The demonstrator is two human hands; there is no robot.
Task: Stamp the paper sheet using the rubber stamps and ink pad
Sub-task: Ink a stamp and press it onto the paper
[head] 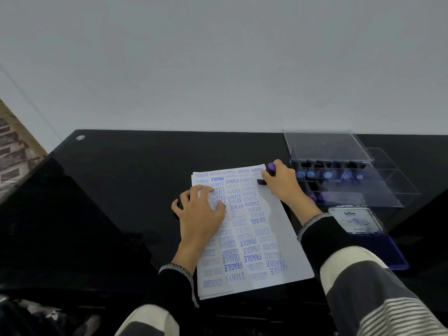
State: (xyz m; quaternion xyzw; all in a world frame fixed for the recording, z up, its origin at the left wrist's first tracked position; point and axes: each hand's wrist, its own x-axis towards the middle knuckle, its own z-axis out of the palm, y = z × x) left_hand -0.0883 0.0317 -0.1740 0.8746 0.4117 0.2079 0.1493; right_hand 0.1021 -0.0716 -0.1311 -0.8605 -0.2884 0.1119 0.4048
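Your sheet [271,229] is nearly full, only its right strip bare; left hand [202,209] spread flat holding it, right hand [281,181] gripping a stamp [271,167] at the top corner.

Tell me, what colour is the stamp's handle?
Purple, on the rubber stamp gripped by the right hand; head view.
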